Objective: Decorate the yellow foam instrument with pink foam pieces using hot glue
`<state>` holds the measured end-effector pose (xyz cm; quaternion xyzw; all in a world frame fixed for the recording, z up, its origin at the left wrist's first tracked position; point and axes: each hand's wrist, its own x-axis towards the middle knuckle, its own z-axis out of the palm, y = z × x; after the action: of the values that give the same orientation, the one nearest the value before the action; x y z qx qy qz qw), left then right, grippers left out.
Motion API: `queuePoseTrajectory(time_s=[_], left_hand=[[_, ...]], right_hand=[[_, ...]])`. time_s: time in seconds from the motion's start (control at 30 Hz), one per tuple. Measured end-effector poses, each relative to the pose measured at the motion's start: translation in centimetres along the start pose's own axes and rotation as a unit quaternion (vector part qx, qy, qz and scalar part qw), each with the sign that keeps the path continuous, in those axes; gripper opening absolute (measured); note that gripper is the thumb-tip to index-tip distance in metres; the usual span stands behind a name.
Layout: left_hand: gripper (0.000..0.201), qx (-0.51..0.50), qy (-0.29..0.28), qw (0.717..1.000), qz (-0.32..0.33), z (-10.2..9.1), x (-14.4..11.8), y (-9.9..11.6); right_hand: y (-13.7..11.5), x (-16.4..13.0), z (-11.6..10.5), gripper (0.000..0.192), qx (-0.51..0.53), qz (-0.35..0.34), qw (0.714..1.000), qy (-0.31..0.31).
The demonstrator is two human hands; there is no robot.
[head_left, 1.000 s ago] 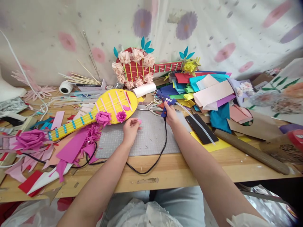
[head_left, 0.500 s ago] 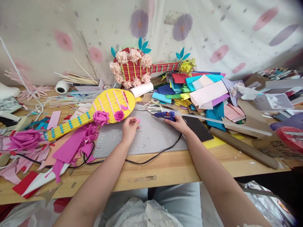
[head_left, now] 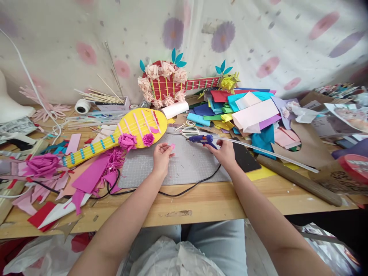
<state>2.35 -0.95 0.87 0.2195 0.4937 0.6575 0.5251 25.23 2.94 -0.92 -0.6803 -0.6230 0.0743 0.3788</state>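
Note:
My left hand (head_left: 161,158) is over the grey cutting mat (head_left: 143,172), its fingertips pinching a small pink paper piece (head_left: 173,146). To its right, my right hand (head_left: 225,154) has its thumb and fingers around the handle of a blue glue gun (head_left: 200,139), whose nozzle points left. A long translucent glue stick (head_left: 267,151) runs out of the gun's back end. Behind my left hand lies a yellow paper guitar (head_left: 140,124) with pink strips, blue frets and magenta flowers (head_left: 148,139). White-handled scissors (head_left: 190,132) lie just behind the gun.
A red guitar (head_left: 165,86) with pale paper roses leans at the back. Coloured paper sheets (head_left: 253,113) pile up right of it. Magenta scraps (head_left: 90,172) lie left. A black cord (head_left: 186,191) crosses the front; a wooden stick (head_left: 299,180) and black slab (head_left: 245,157) lie right.
The view has shifted slightly, moving the scene a little to the right. My right hand's fingers have loosened and shifted on the glue gun's handle. My left hand still pinches the pink piece.

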Motion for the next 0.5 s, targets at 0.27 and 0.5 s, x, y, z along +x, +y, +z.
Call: queuePoseTrajectory(time_s=[0.27,0.5], left_hand=[[0.042,-0.070,-0.029,0.993,-0.091,0.9,-0.8,0.4],[0.031,-0.166,0.057,0.980,-0.090,0.7,-0.4,1.6]], right_hand=[[-6.8,-4.3,2.1,0.026,0.234,-0.036,0.957,-0.166],[-13.9,-4.1,6.3,0.031,0.552,0.170,0.781,-0.236]])
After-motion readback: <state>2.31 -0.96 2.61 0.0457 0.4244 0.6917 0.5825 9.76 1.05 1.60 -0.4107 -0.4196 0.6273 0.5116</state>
